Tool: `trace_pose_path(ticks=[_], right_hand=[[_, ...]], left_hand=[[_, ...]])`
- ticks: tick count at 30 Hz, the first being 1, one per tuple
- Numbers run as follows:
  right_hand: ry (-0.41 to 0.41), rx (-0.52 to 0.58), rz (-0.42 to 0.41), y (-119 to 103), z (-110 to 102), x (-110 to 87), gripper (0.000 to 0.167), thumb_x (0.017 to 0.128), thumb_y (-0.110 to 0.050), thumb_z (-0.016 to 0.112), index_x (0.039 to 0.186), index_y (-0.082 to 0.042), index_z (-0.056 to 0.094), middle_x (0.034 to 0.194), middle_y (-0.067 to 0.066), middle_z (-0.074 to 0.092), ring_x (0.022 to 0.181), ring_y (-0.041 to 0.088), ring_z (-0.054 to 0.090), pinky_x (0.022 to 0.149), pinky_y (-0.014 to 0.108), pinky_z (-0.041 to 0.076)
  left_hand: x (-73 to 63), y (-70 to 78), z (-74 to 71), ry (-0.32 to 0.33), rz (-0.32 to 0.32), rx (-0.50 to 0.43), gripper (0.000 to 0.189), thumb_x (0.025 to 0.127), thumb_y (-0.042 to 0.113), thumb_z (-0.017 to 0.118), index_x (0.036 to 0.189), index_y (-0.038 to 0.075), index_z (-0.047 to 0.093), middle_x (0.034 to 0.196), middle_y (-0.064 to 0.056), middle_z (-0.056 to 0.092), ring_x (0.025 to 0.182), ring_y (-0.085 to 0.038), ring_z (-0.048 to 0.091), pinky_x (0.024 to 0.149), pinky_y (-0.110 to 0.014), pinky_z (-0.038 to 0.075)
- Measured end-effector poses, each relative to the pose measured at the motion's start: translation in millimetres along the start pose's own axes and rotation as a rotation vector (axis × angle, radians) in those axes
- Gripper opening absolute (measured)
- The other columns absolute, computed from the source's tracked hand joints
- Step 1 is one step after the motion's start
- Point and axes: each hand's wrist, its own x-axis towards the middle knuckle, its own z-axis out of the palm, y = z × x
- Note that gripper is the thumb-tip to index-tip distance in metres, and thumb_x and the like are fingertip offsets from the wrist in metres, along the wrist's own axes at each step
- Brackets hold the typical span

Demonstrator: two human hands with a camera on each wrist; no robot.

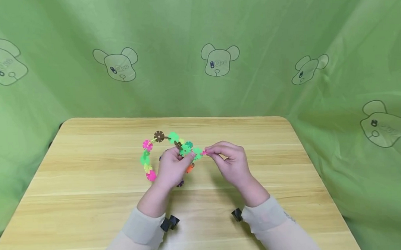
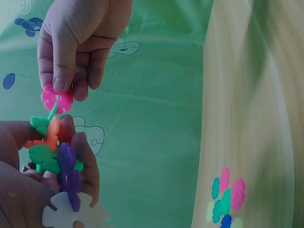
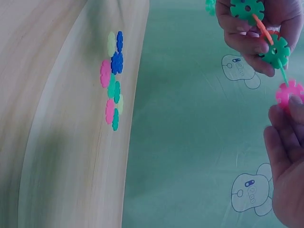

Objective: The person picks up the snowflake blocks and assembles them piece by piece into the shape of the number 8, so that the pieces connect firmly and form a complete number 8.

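Observation:
A chain of colourful plastic snowflake discs (image 1: 145, 158) hangs in a loop from my left hand (image 1: 172, 167), over the middle of the table. The left thumb and fingers grip it near one end, at green and orange discs; in the left wrist view a purple disc (image 2: 70, 173) and a white disc (image 2: 66, 209) hang near the palm. My right hand (image 1: 232, 162) pinches a pink disc (image 2: 58, 99) between thumb and fingers. The pink disc's edge meets a thin green disc (image 3: 283, 75) at the chain's end; how deeply their slots interlock I cannot tell.
Several loose discs, pink (image 3: 105, 73), blue (image 3: 117, 62), green and pale yellow, lie grouped near a table edge in both wrist views. The wooden table (image 1: 90, 212) is surrounded by a green curtain (image 1: 172, 96). Small black devices (image 1: 172, 222) sit at both cuffs.

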Motion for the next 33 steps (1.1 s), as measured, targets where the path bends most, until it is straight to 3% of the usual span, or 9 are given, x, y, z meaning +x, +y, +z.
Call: trace_pose_path(ticks=[6,8,12,15,18,26,33], right_hand=[[-0.032,0.029,0.063,1.7,4.4,2.6,0.021,0.082,0.021,0.078,0.095,0.004,0.078,0.094,0.016,0.077,0.085,0.027,0.075,0.08,0.025,0.062],[-0.025,0.039,0.15,5.3,7.6,2.9,0.023,0.084,0.018,0.078,0.104,0.005,0.076,0.1,0.016,0.077,0.087,0.029,0.074,0.08,0.027,0.062],[-0.022,0.007,0.404,24.9,17.4,1.4,0.028,0.089,0.009,0.078,0.117,0.005,0.073,0.107,0.016,0.074,0.09,0.026,0.071,0.076,0.026,0.061],[-0.086,-0.075,0.563,44.9,26.6,-0.6,0.025,0.094,0.0,0.077,0.118,0.004,0.073,0.104,0.014,0.074,0.09,0.023,0.068,0.077,0.026,0.059],[-0.173,-0.16,0.661,62.6,36.7,-3.4,0.023,0.097,-0.009,0.077,0.116,0.003,0.074,0.099,0.011,0.073,0.087,0.022,0.066,0.076,0.029,0.058],[-0.333,-0.296,0.775,89.8,62.0,-8.4,0.018,0.099,-0.021,0.076,0.107,-0.004,0.077,0.091,0.004,0.073,0.08,0.019,0.066,0.08,0.038,0.06],[-0.433,-0.449,0.857,95.8,78.0,-7.5,0.033,0.1,-0.041,0.074,0.088,-0.011,0.075,0.08,0.004,0.068,0.072,0.02,0.06,0.076,0.041,0.057]], left_hand=[[1.6,-3.9,-4.0,0.024,0.008,0.003,0.017,0.1,0.01,0.07,0.086,0.004,0.063,0.059,0.003,0.051,0.048,-0.008,0.037,0.043,-0.021,0.03],[2.4,-3.8,-5.8,0.049,0.018,0.003,0.018,0.1,0.01,0.071,0.085,0.004,0.062,0.059,0.003,0.05,0.048,-0.008,0.038,0.044,-0.021,0.031],[4.2,-1.9,-9.1,0.099,0.034,-0.011,0.021,0.1,0.01,0.072,0.083,0.005,0.061,0.06,0.003,0.05,0.048,-0.007,0.037,0.044,-0.021,0.032],[5.0,-0.9,-11.0,0.124,0.022,-0.024,0.023,0.1,0.011,0.072,0.082,0.006,0.059,0.059,0.003,0.051,0.047,-0.007,0.038,0.043,-0.021,0.033],[5.4,-1.1,-11.8,0.121,0.013,-0.034,0.024,0.101,0.011,0.071,0.081,0.007,0.057,0.059,0.002,0.051,0.045,-0.007,0.038,0.042,-0.02,0.034],[5.7,-1.1,-10.0,0.149,0.037,-0.053,0.021,0.098,0.014,0.077,0.087,0.006,0.062,0.059,0.004,0.05,0.044,-0.006,0.038,0.04,-0.02,0.034],[6.3,-0.2,-10.7,0.183,0.033,-0.042,0.021,0.094,0.018,0.083,0.09,0.005,0.066,0.061,0.004,0.051,0.046,-0.004,0.036,0.041,-0.021,0.032]])
